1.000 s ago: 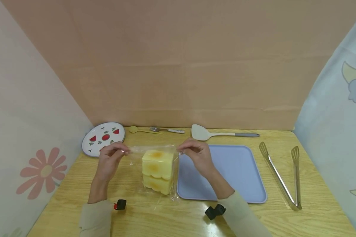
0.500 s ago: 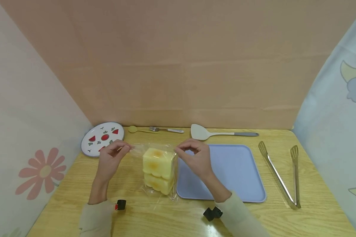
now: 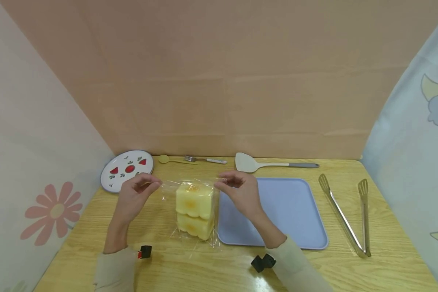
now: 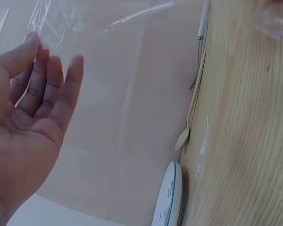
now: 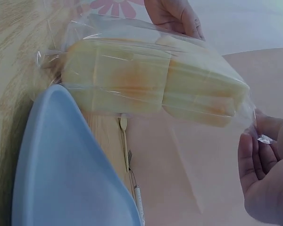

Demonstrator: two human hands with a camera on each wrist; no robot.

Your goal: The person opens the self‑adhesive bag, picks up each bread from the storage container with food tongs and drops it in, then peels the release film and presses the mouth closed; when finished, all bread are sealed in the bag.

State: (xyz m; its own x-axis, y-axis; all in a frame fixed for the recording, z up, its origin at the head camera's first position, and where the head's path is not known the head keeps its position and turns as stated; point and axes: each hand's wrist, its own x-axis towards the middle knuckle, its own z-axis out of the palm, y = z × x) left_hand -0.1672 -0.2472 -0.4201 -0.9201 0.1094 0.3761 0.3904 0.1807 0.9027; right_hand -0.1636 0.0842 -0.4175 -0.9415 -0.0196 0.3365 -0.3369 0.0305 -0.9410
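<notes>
Yellow bread [image 3: 194, 207] with browned patches, in two blocks one above the other, stands inside a clear plastic bag [image 3: 169, 190] on the table. My left hand [image 3: 133, 198] pinches the bag's upper left corner between thumb and fingertips. At the opposite upper corner, my right hand [image 3: 244, 194] pinches the film the same way. The left wrist view shows the left hand [image 4: 33, 103] with thin film at the fingertips and the other fingers loosely bent. In the right wrist view the bread [image 5: 127, 75] fills the bag, beside the right hand [image 5: 269, 174].
A blue tray [image 3: 288, 215] lies right of the bag, close to its edge. Metal tongs [image 3: 344, 219] lie farther right. Along the back are a patterned plate [image 3: 118, 170], a yellow spoon [image 3: 164, 159], a fork [image 3: 215, 161] and a white spatula [image 3: 246, 163].
Between the hands, the bag's upper film crumpled and is now spread again. Both hands have shifted only slightly, keeping their pinch. The bread stays in place.
</notes>
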